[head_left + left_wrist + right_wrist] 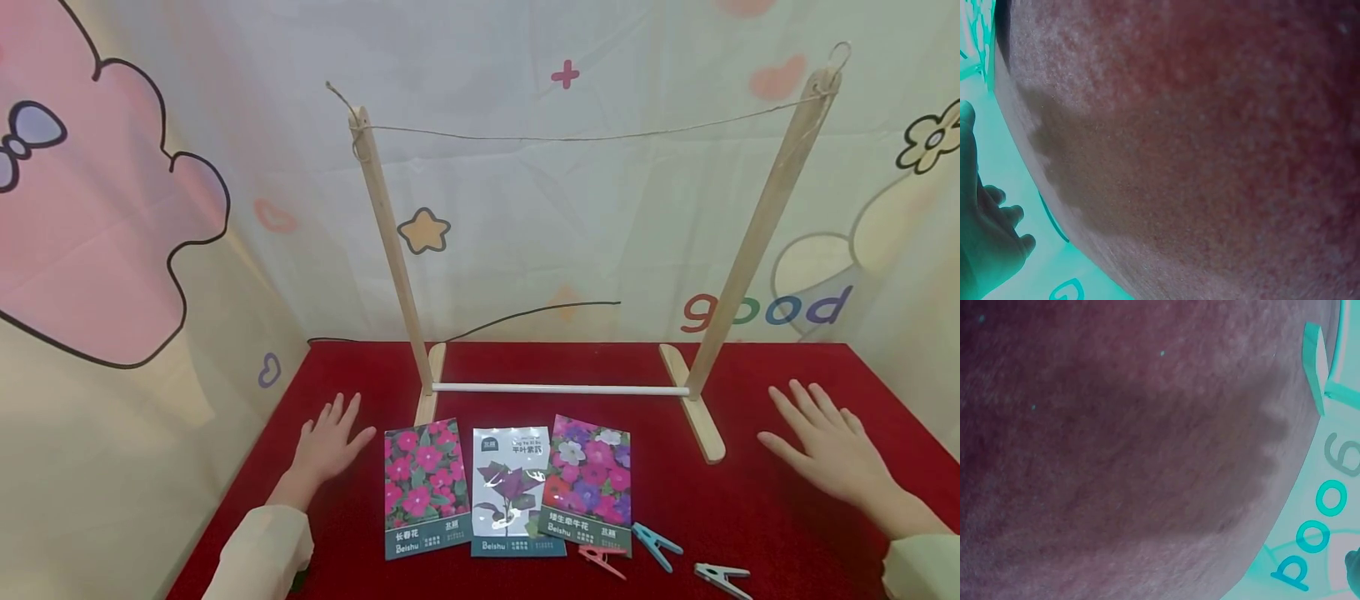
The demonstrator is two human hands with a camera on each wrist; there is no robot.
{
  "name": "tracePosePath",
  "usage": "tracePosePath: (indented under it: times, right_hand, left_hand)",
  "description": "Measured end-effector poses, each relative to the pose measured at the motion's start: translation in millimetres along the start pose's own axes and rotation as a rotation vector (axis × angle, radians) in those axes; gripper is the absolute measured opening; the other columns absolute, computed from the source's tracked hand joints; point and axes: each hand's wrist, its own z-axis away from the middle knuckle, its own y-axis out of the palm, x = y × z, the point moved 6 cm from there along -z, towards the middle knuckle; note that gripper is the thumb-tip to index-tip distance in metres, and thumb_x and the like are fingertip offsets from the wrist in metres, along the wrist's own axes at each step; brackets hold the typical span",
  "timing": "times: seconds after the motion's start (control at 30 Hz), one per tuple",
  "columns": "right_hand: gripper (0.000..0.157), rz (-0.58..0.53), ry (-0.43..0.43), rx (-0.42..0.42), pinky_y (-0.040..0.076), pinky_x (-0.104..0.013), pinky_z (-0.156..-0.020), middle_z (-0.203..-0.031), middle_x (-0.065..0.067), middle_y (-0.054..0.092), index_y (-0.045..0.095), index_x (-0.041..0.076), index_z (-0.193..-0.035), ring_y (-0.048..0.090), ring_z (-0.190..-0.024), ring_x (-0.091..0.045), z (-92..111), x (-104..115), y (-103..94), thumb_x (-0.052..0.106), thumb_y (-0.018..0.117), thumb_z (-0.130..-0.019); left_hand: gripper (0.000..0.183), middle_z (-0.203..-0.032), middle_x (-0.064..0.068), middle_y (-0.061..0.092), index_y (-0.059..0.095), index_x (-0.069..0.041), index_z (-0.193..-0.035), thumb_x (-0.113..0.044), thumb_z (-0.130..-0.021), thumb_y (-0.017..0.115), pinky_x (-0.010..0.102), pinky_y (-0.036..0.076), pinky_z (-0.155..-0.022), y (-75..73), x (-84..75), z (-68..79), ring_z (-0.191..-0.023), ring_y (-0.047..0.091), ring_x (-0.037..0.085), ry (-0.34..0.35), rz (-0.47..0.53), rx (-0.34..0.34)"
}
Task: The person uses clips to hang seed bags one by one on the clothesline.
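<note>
Left hand and right hand both spread wide, gripping nothing. Three glossy rectangular plant-printed packets lie face-up between 'em, probably for easy viewing, with pink, blue and whitish plastic pegs handy.

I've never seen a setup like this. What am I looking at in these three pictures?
No robot here: these are a person's bare left hand and right hand, fingers outstretched, holding nothing. The wide picture comes from a head-worn camera; the other two, from wrist cameras, show mostly the red surface. On it are three plant-picture packets, plus a pink clothespin, a blue clothespin and a whitish clothespin. Behind them stands a wooden frame with a string across its top.
</note>
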Motion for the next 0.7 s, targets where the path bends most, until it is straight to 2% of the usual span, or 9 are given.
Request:
tracePosePath:
  times: [0.3, 0.7]
  right_hand:
    - [0.077, -0.001, -0.061, -0.025, -0.012, -0.058, -0.102, -0.143, -0.026, 0.012, 0.011, 0.011, -0.142, -0.012, -0.134, -0.034, 0.5, 17.5, -4.1, 0.039, 0.052, -0.084]
    - [0.078, -0.010, -0.126, -0.055, -0.007, -0.057, -0.104, -0.144, -0.023, 0.016, 0.013, 0.015, -0.142, -0.008, -0.136, -0.032, 1.4, 36.1, -5.8, 0.036, 0.057, -0.082]
  left_hand:
    - [0.072, -0.145, 0.021, 0.017, 0.018, -0.012, -0.142, -0.048, -0.085, 0.046, 0.062, 0.017, -0.100, 0.3, -5.9, 1.6, -0.129, 0.020, 0.044, 0.016, 0.011, 0.001]
    - [0.075, -0.145, 0.020, 0.018, 0.018, -0.013, -0.142, -0.047, -0.083, 0.050, 0.063, 0.016, -0.100, 3.1, -15.2, 3.4, -0.130, 0.021, 0.042, 0.021, 0.045, 0.011]
